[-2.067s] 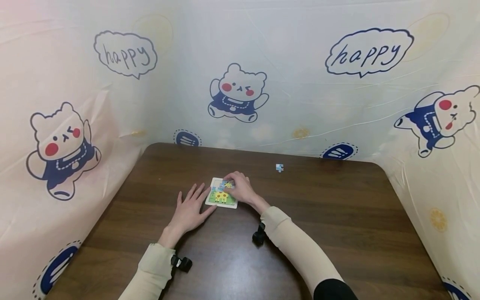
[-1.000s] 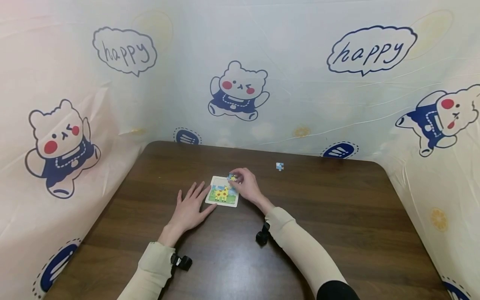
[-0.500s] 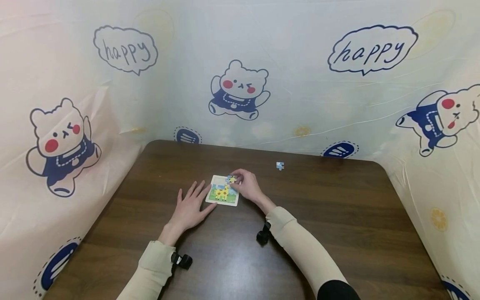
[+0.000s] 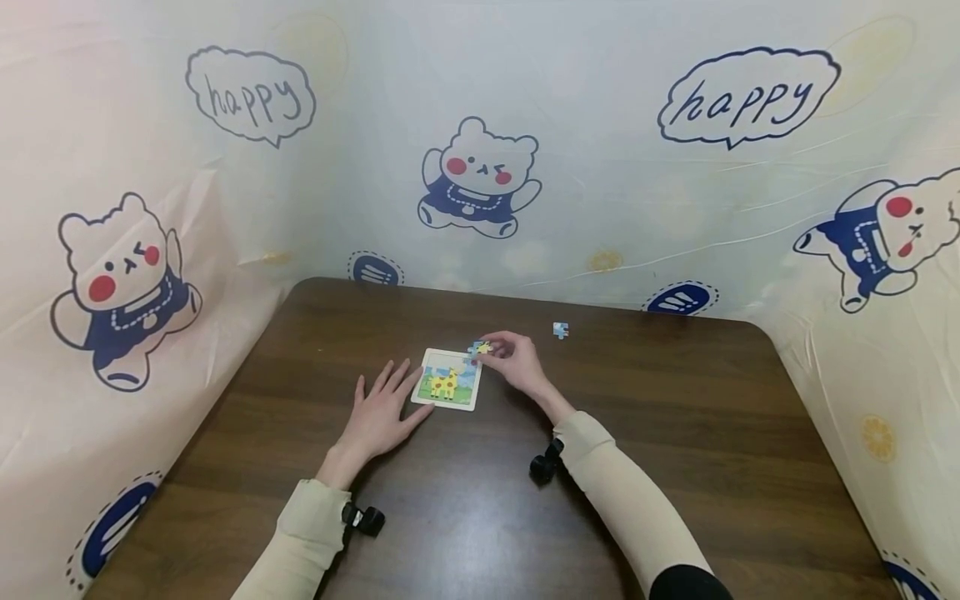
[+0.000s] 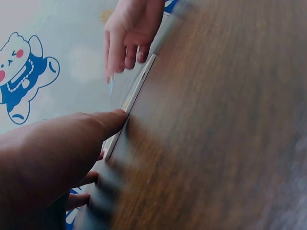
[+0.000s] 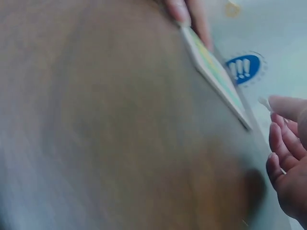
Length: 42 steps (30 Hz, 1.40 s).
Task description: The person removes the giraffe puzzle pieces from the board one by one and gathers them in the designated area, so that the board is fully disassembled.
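Observation:
A small jigsaw puzzle in a white-rimmed tray [image 4: 442,407] lies mid-table, with a yellow giraffe over green and blue. My left hand [image 4: 372,421] rests flat beside it, fingers spread. Its thumb touches the tray's near edge in the left wrist view, where the tray [image 5: 139,79] appears edge-on. Between thumb and fingertips, my right hand [image 4: 519,362] pinches a blue and yellow puzzle piece [image 4: 480,347] over the tray's far right corner. The right wrist view shows this piece [image 6: 264,103] edge-on, raised above the tray [image 6: 218,84].
One loose blue puzzle piece [image 4: 560,331] lies toward the far edge of the brown wooden table [image 4: 660,433], right of the tray. A printed cloth [image 4: 600,192] with bear drawings hangs behind and at both sides. Each wrist carries a small black camera.
My right hand has lifted the blue and yellow puzzle piece off the tray's upper part and shifted it right, uncovering the giraffe's picture. My left hand has kept its place.

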Available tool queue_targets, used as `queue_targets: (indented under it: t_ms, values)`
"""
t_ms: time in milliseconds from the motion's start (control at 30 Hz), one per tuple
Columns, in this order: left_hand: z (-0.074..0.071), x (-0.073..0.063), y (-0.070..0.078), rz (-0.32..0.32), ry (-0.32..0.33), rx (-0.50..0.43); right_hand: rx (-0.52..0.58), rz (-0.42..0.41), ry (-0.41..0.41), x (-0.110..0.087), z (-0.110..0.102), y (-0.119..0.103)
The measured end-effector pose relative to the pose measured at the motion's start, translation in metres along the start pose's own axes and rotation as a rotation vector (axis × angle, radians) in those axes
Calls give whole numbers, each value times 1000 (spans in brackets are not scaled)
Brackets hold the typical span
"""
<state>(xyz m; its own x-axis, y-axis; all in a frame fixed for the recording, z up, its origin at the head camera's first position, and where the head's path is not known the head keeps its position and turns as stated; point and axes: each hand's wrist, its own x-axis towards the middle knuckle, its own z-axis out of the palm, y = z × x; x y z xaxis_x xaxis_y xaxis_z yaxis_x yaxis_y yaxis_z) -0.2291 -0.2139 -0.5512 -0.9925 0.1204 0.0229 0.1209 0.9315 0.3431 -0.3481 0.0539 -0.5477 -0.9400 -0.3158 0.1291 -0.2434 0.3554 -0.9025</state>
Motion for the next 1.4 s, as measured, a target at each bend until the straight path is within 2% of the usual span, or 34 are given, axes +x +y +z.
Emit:
queue_targets:
  t_ms: [400, 567, 700, 900, 1133, 1400]
  values:
    - [0, 0, 3, 3, -3, 1, 86, 47, -1, -3, -82, 16]
    - [-1, 0, 3, 6, 1, 2, 58, 67, 39, -6, -117, 30]
    - [-1, 0, 3, 10, 4, 3, 31, 113, 86, -9, -142, 44]
    - [-1, 0, 2, 8, -8, 8, -84, 159, 132, -16, -174, 63]
    - [-1, -1, 2, 9, -10, 1, -189, 194, 206, -18, -196, 80]
    - [-2, -1, 4, 10, -6, -8, -294, 171, 256, -18, -199, 97]
